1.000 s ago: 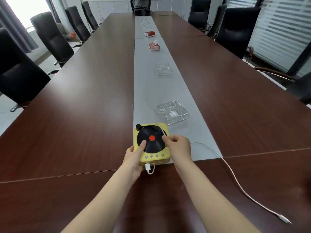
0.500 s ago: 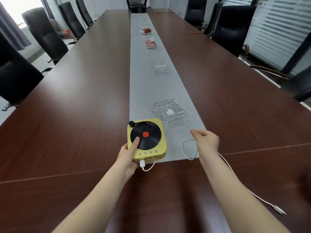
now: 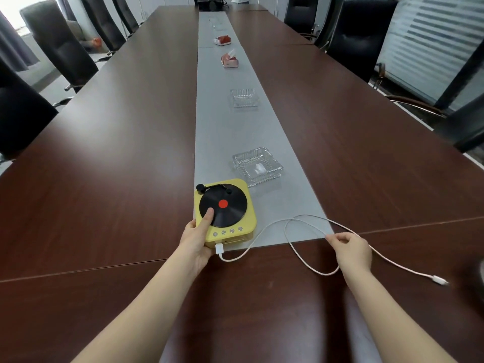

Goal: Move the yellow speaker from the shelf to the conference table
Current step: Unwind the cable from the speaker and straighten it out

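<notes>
The yellow speaker (image 3: 237, 224), shaped like a small record player with a black disc and red centre, rests on the near end of the grey runner on the conference table (image 3: 117, 166). My left hand (image 3: 197, 238) grips its near left corner, thumb on the disc. A white cable (image 3: 293, 226) runs from the plug at the speaker's front edge, loops across the table and ends in a connector at the far right. My right hand (image 3: 351, 248) pinches that cable to the right of the speaker.
A glass ashtray (image 3: 258, 166) stands just behind the speaker, a second ashtray (image 3: 245, 98) and two tissue boxes (image 3: 229, 61) farther along the runner. Black office chairs (image 3: 60, 45) line both long sides. Frosted glass panels are at the right.
My right hand left the speaker's top and pulled the white cable out to the right, away from the speaker. My left hand kept its hold on the speaker.
</notes>
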The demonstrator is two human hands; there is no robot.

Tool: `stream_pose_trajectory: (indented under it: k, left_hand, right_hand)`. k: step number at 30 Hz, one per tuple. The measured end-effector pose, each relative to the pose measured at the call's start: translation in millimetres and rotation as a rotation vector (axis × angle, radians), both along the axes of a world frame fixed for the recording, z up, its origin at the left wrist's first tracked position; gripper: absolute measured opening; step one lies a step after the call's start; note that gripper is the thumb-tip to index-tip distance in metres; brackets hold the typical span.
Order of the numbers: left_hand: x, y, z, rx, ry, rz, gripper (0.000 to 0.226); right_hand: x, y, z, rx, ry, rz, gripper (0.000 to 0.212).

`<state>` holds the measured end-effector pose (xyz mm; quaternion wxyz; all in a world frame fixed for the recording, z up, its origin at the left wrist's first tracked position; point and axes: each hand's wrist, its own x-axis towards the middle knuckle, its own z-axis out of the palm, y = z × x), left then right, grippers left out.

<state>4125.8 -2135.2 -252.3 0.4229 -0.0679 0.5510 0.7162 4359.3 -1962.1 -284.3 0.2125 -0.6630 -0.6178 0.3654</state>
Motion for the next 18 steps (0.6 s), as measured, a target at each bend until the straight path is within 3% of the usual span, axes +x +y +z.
stream_pose_trajectory:
  k: [5, 9, 11, 18]
  left_hand:
    - [-1, -1, -4, -0.021, -0.012, -0.002, 0.050]
    - [-1, -1, -5, -0.020, -0.021, 0.004, 0.047]
    - [-1, -1, -4, -0.015, -0.022, -0.001, 0.045]
    - [-3, 0, -5, -0.039, -0.015, -0.016, 0.052]
  right_hand:
    - [6, -3, -11, -0.025, -0.082, 0.015, 0.024]
    - [-1, -5, 4, -0.093, -0.177, 0.013, 0.008]
    - [-7, -5, 13, -0.133, -0.248, 0.003, 0.019]
    - [-65, -46, 63, 0.327, -0.222, 0.184, 0.039]
